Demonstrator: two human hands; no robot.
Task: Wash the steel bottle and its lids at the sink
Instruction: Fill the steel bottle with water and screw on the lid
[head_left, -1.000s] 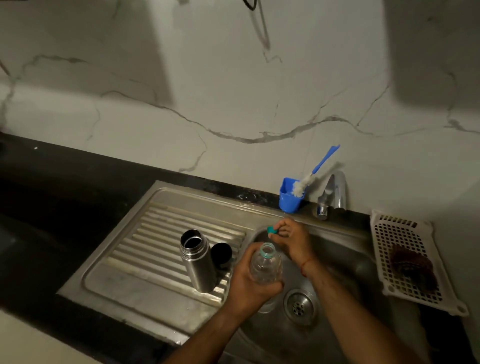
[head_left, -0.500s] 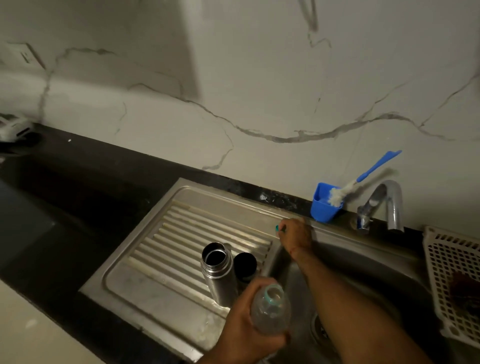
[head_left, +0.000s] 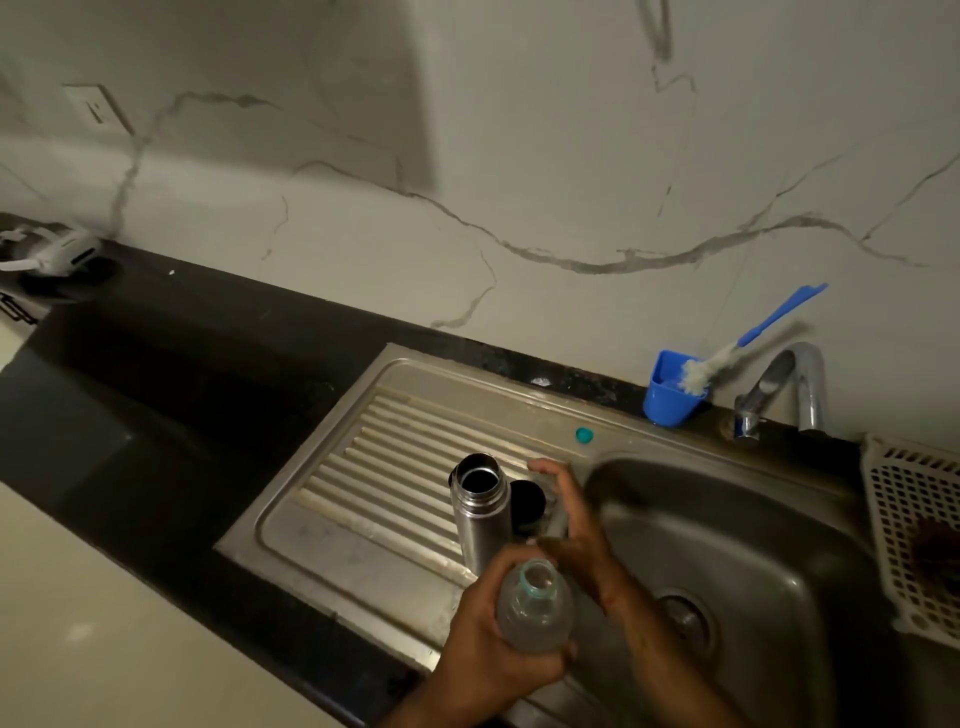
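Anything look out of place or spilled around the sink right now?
Nothing spilled or tipped. The only stray item is the small teal cap lying loose on the sink rim, apart from the uncapped plastic bottle in the left hand. The steel bottle stands upright.

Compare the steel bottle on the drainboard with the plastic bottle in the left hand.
The steel bottle stands upright on the drainboard; the plastic bottle is gripped, tilted, in the left hand. The steel bottle is opaque, shiny metal; the plastic bottle is clear, with a teal neck ring. Both are uncapped, with their mouths open.
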